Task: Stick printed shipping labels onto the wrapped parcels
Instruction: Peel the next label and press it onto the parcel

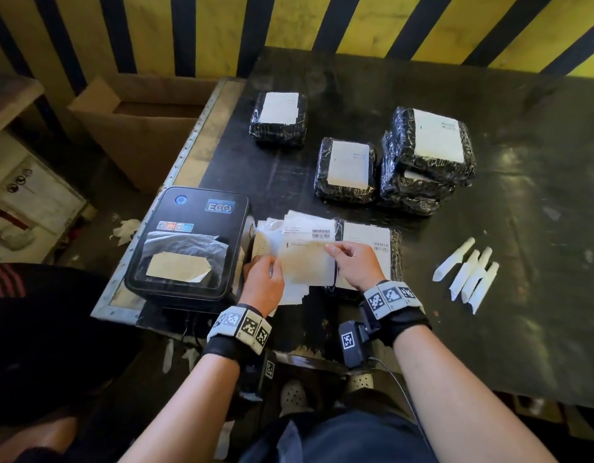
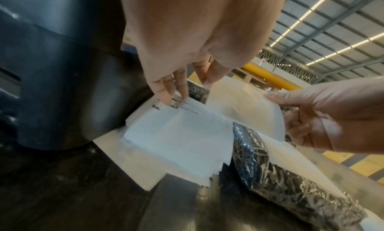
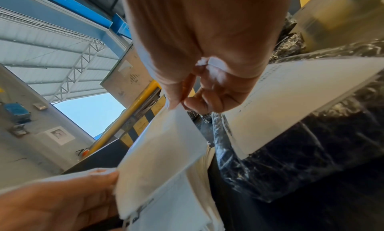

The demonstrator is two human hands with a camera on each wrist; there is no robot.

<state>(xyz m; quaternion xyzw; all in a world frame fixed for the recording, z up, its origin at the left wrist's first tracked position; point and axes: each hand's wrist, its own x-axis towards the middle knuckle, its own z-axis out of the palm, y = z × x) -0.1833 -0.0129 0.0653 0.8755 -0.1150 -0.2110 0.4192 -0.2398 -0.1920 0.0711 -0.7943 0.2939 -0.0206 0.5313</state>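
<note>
The label sheet [image 1: 304, 262] is hanging just below the middle of the head view, between the two hands, with its long axis running left to right across the frame and its yellowish backing side turned up toward the camera. The right hand [image 1: 355, 265] is pinching its upper right corner between thumb and forefinger, so that grip is clamped on the paper; in the right wrist view the pinch sits at the top of the sheet [image 3: 164, 146]. The left hand [image 1: 263, 284] is holding the sheet's left edge with its thumb while its fingers [image 2: 166, 93] are pressing down on the stack of printed labels [image 1: 299, 228] lying under the sheet. The nearest parcel [image 1: 394, 248], wrapped in black film, is lying immediately to the right of the sheet, partly under the right hand, and it is already wearing a white label [image 1: 367, 238]. Judging from this, the right hand is the nearer one for carrying the sheet rightward. Three more labelled parcels [image 1: 345, 170] are sitting farther up the table [image 1: 522, 182], the label printer [image 1: 188, 242] is standing at centre left, and rolled backing strips [image 1: 466, 274] are lying at the right.
</note>
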